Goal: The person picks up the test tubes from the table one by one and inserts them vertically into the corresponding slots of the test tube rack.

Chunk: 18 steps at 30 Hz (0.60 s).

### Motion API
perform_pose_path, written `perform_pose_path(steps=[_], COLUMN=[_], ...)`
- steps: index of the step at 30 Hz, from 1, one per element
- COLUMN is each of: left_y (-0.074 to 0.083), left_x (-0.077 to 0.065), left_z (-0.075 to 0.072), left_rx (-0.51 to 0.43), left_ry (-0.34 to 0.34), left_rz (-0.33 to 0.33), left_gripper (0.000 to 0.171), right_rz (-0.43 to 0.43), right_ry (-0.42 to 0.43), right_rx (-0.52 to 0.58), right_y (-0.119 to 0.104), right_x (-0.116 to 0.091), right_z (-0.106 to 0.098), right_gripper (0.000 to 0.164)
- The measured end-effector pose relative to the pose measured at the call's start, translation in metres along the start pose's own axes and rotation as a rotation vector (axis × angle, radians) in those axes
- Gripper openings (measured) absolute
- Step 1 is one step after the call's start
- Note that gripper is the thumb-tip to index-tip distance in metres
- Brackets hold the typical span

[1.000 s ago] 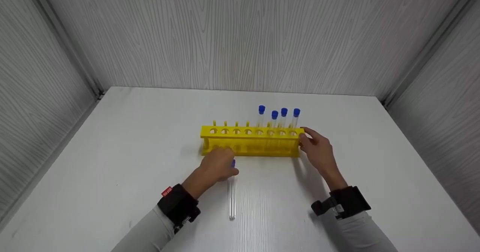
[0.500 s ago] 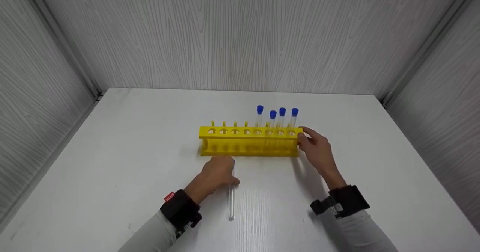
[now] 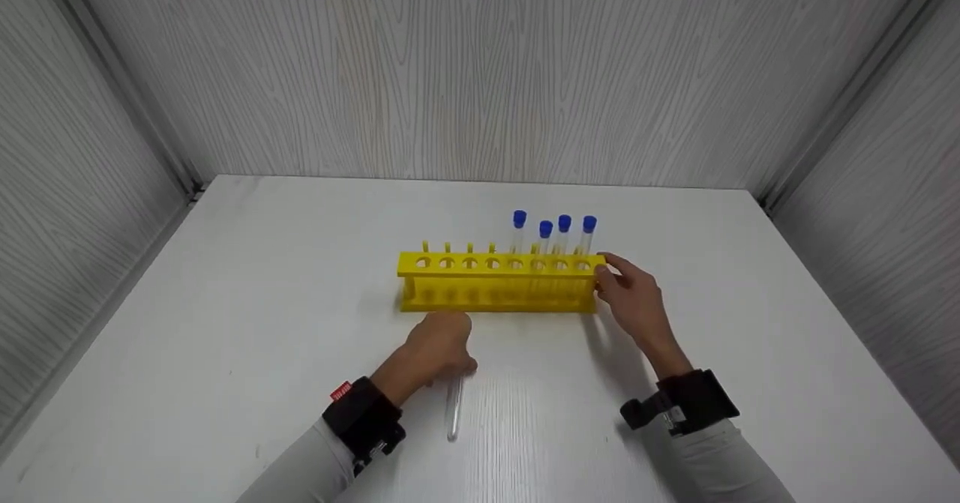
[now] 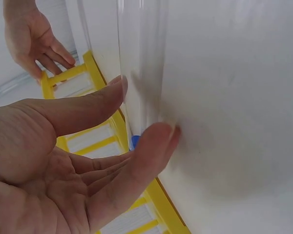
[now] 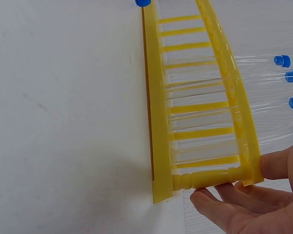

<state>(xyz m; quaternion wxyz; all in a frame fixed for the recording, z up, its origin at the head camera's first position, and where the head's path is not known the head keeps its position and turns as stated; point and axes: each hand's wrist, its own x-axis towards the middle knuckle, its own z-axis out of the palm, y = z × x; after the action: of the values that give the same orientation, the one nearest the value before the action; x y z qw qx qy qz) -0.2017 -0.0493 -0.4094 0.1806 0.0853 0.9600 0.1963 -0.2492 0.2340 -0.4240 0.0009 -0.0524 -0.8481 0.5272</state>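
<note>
On the white table, my left hand point(image 3: 439, 345) is at a clear test tube point(image 3: 454, 409) in front of the rack. In the left wrist view, thumb and curled index finger close about the tube point(image 4: 141, 53) near its blue cap point(image 4: 135, 141), which the fingers partly cover. My right hand point(image 3: 636, 300) grips the right end of a yellow test tube rack point(image 3: 499, 304). The right wrist view has its thumb on the top bar and fingers round the end post point(image 5: 210, 178). Several blue-capped tubes point(image 3: 564, 223) stand upright in the rack's right half.
Several holes point(image 3: 448, 263) in the rack's left half hold no tubes. Grey wood-grain panels point(image 3: 480, 76) rise behind the table and on both sides. Short yellow pegs point(image 3: 470, 247) stick up along the rack's back.
My left hand has drawn slightly back from the rack along the tube. The tube's lower end has swung a little left, and its cap is now hidden in the head view. My right hand stays put.
</note>
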Motion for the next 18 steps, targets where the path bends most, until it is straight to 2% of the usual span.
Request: perform_pose_path(steps=[7,12,18], left_y=[0.0004,0.0009,0.0017], left_x=[-0.0001,0.0008,0.0027], left_z=[0.0010,0.0025,0.0039], left_rx=[0.008,-0.005,0.000], left_ry=[0.018,0.010,0.013], left_rz=[0.037,0.023,0.020], left_gripper=[0.017,0.021,0.013], right_rz=[0.007,0.002,0.000], right_ry=[0.006,0.005,-0.005], right_rx=[-0.005,-0.004,-0.007], right_y=[-0.0012,-0.0020,-0.0001], right_x=[0.0001,0.0000,0.0000], right_z=[0.0006,0.0005,-0.0004], right_gripper=[0.055,0.055,0.056])
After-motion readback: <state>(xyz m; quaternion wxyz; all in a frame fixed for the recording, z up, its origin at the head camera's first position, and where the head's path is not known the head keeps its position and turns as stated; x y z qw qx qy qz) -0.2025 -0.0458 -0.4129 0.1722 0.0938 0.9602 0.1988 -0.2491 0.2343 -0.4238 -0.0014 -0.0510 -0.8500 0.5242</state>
